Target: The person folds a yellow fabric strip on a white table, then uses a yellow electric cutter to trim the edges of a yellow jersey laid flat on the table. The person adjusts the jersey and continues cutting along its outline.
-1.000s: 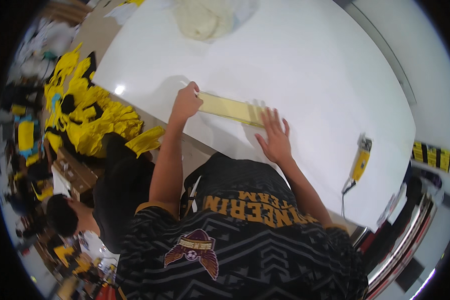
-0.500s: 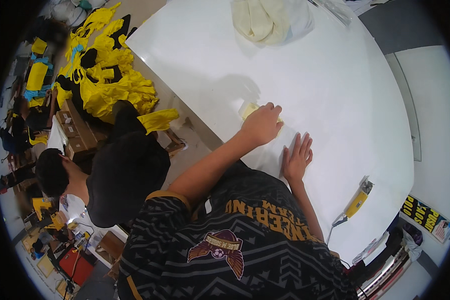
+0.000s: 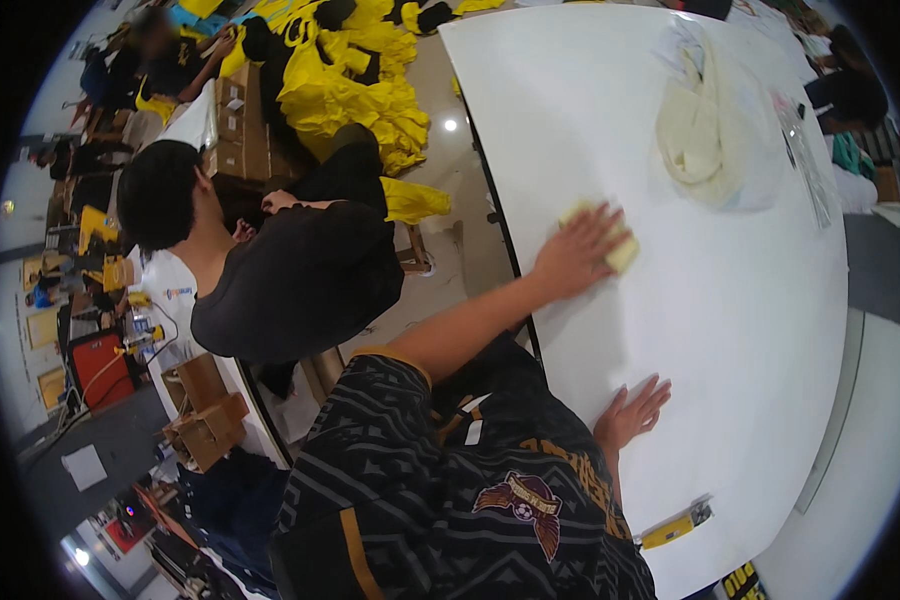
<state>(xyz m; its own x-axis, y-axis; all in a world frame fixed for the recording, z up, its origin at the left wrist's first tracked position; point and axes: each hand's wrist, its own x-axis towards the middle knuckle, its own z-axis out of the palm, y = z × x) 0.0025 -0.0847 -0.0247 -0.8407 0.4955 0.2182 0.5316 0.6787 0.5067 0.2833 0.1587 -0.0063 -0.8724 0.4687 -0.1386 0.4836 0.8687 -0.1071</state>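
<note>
Under my left hand lies a pale yellow sponge-like pad on the white tabletop. The fingers spread over the pad and press it down; they are a little blurred, and most of the pad is hidden. My right hand rests on the table closer to my body, thumb apart from the fingers, holding nothing. A yellow hand tool with a metal end lies on the tabletop, nearer to me than my right hand.
A clear plastic bag with cream cloth lies at the table's far side. Left of the table, a person in black sits close to its edge. Yellow garments heap on the floor behind; cardboard boxes stand at left.
My view has turned left. My left hand has slid with the pad farther from my right hand, toward the bag, and its fingers now lie flatter. The right hand stays on the table.
</note>
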